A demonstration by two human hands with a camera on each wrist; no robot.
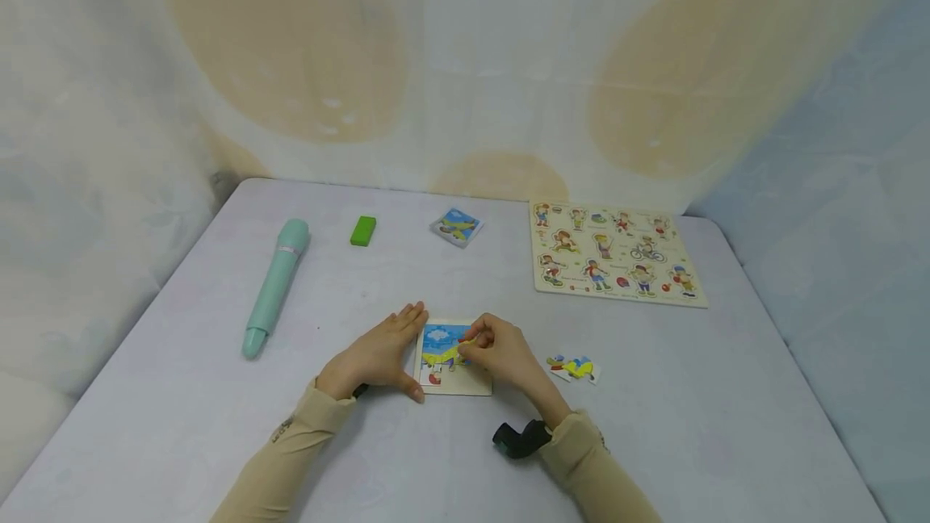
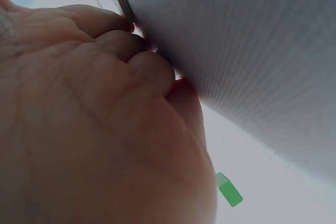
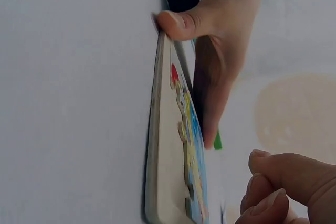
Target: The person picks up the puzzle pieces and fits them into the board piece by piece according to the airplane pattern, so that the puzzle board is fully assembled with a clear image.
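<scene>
From the head camera, I see a small square wooden puzzle board (image 1: pixel 465 383) on the pale surface (image 1: pixel 407 458), in the middle between its left and right edges. Printed blue, white and yellow pieces fill its top and left; its lower right corner shows bare wood. The left hand (image 1: pixel 378 353) lies spread along the board's left edge, grasping nothing, thumb at the near left corner. The right hand (image 1: pixel 500 352) curls over the upper right corner and blocks my sight of it; I cannot tell whether a piece sits between the fingertips. Loose yellow, blue and white puzzle pieces (image 1: pixel 579 368) lie right of the board, past the right wrist, where a curved black wrist device (image 1: pixel 521 438) juts out. A mint-green stick with a rounded head (image 1: pixel 274 289) lies along the surface's left edge. Toward the far edge I find a bright green rectangular block (image 1: pixel 363 231), a square blue-and-yellow printed card (image 1: pixel 458 227) and, by the far right corner, a large cream board of printed children (image 1: pixel 617 257).

On my left wrist camera, the palm hides most of the scene; the puzzle board's edge shows beside the fingertips, the green block lower down.

On my right wrist camera, the left thumb touches a corner of the puzzle board. The right fingers are bent toward the thumb, with no piece visible there.
</scene>
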